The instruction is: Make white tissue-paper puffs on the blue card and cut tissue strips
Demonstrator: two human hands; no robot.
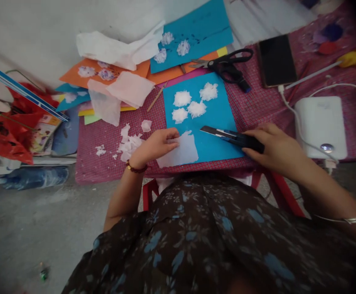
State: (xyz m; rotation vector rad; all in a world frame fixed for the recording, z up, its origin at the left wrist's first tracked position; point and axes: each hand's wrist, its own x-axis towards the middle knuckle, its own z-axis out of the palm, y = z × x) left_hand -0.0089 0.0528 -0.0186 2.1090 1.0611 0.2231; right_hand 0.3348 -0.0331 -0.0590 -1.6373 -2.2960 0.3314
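Note:
My left hand (158,145) pins a piece of white tissue paper (180,152) to the near edge of a blue card sheet (214,118), fingers pinched on the tissue's top left corner. My right hand (272,148) is closed around a black and blue utility knife (231,138), blade out, pointing left over the blue card toward the tissue. Several fluffy white tissue tufts (194,104) sit on the upper part of the blue card.
Torn tissue scraps (129,143) lie left of my hand on the pink checked tablecloth (251,106). Black scissors (226,63), a dark phone (277,59), a white box (320,124) with cables, more coloured card sheets (193,34) and pink tissue sheets (129,87) lie beyond.

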